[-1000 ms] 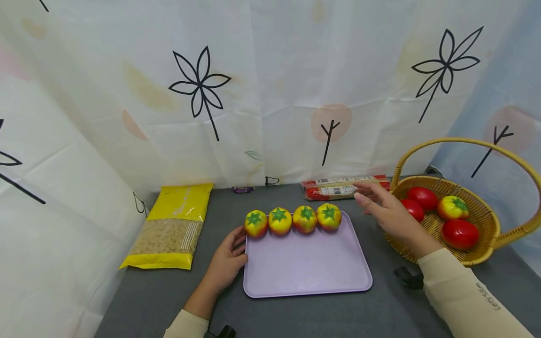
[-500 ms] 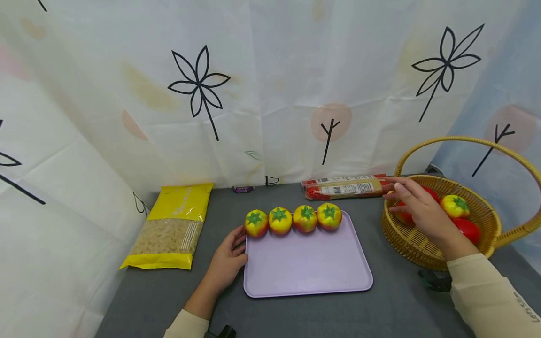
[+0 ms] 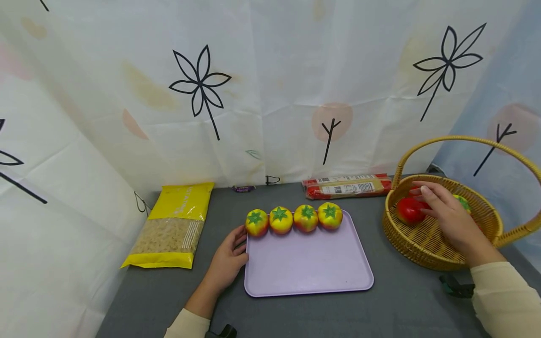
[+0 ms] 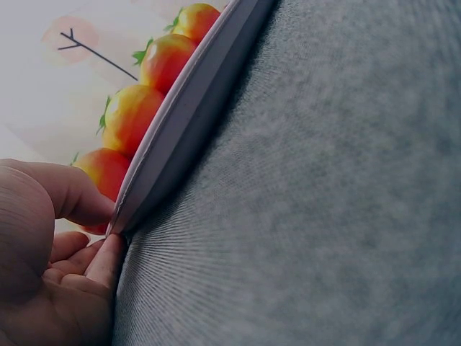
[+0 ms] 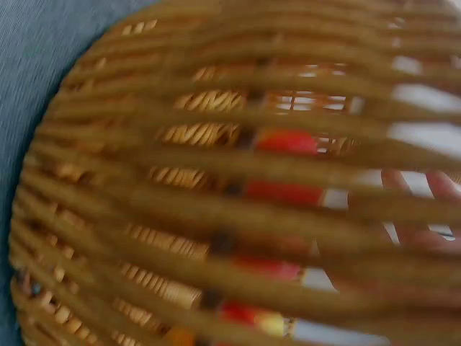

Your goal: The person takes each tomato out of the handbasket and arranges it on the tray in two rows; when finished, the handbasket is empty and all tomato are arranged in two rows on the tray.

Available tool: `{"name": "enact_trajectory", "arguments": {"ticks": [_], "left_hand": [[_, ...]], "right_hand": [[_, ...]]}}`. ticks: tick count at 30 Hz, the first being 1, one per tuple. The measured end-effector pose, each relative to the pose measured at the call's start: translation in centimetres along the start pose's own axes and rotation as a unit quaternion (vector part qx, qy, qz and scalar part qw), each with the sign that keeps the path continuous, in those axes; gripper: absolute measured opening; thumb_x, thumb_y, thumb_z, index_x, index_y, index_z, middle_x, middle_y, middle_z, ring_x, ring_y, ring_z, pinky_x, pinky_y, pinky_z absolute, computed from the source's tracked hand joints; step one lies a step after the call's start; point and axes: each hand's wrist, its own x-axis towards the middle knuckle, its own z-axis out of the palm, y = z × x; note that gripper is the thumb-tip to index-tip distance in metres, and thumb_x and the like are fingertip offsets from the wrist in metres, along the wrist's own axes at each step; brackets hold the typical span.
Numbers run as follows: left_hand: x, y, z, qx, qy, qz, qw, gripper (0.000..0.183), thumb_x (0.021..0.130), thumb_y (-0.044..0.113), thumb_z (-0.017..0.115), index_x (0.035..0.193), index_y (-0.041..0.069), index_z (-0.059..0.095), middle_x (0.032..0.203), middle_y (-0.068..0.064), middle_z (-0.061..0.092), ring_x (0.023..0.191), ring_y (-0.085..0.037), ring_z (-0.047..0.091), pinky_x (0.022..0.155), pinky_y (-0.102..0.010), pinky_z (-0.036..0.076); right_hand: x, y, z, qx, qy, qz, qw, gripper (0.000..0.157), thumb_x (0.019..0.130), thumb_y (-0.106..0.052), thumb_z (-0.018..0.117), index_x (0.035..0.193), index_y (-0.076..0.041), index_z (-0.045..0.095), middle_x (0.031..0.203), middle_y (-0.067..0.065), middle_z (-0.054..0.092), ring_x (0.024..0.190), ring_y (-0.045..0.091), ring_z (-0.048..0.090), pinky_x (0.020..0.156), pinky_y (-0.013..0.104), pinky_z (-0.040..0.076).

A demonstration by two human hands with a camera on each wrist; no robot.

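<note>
My left hand [image 3: 227, 260] grips the left edge of a lilac tray [image 3: 308, 263]. In the left wrist view its thumb is at the rim, the other fingers just below. Along the tray's far side stand several yellow-red toy tomatoes [image 3: 281, 220], green leaves up. My right hand [image 3: 454, 225] reaches into a wicker basket [image 3: 405, 249] at the right, fingers loosely bent beside a red tomato [image 3: 409, 211]. Another tomato with green leaves [image 3: 462, 203] shows partly behind that hand; others are hidden by it. The basket's weave [image 5: 180, 216] fills the blurred right wrist view.
A yellow bag of pasta [image 3: 169, 227] lies on the grey table at the left. Red-ended noodle packs [image 3: 346, 187] and a small purple wrapper [image 3: 243, 189] lie at the back before a patterned curtain. The basket's tall handle [image 3: 456, 138] arches over it.
My right hand has moved right, from beside the noodle packs to over and into the basket, its fingers now at the red tomato. The left hand and tray stay put.
</note>
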Motion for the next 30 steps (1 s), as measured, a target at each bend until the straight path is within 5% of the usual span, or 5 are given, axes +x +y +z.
{"name": "enact_trajectory", "arguments": {"ticks": [7,10,15,20,30], "left_hand": [[-0.1,-0.1,0.0,0.007,0.003,-0.003,1.0000,0.079,0.090,-0.013,0.061,0.164,-0.006,0.036,0.164,-0.026,0.043,0.150,-0.041,0.045,0.118,-0.050,0.041],[0.0,-0.3,0.0,0.009,0.002,0.000,1.0000,0.079,0.090,-0.013,0.061,0.164,-0.007,0.036,0.165,-0.026,0.043,0.150,-0.041,0.045,0.117,-0.050,0.041],[0.1,-0.2,0.0,0.012,0.003,-0.007,0.9999,0.079,0.091,-0.012,0.062,0.165,-0.005,0.036,0.165,-0.024,0.043,0.150,-0.039,0.046,0.118,-0.049,0.042],[0.1,-0.1,0.0,0.009,0.002,-0.009,0.9999,0.079,0.091,-0.012,0.062,0.165,-0.005,0.036,0.165,-0.024,0.043,0.150,-0.039,0.045,0.118,-0.050,0.041],[-0.1,0.2,0.0,0.002,0.002,-0.007,1.0000,0.079,0.091,-0.013,0.062,0.165,-0.006,0.036,0.165,-0.026,0.043,0.150,-0.040,0.045,0.119,-0.052,0.040]], "right_hand": [[0.0,1.1,-0.3,-0.034,0.003,0.033,0.999,0.055,0.120,-0.032,0.034,0.154,0.011,0.039,0.143,0.019,0.052,0.115,-0.002,0.049,0.083,0.007,0.046],[0.0,1.5,-0.3,-0.047,-0.014,0.066,0.997,0.062,0.120,-0.037,0.034,0.159,0.012,0.034,0.153,0.032,0.040,0.123,0.010,0.047,0.080,0.008,0.044],[0.3,1.7,-0.2,-0.063,-0.057,0.111,0.990,0.070,0.117,-0.044,0.042,0.165,0.006,0.030,0.162,0.037,0.029,0.141,0.054,0.033,0.105,0.044,0.048],[0.6,2.0,-0.1,-0.135,-0.081,0.103,0.982,0.078,0.111,-0.044,0.059,0.165,0.006,0.033,0.159,0.043,0.021,0.140,0.065,0.022,0.101,0.086,0.036],[0.8,2.9,0.2,-0.203,-0.079,0.081,0.973,0.073,0.100,-0.036,0.080,0.147,0.009,0.045,0.140,0.041,0.042,0.128,0.061,0.035,0.093,0.076,0.049]]}}
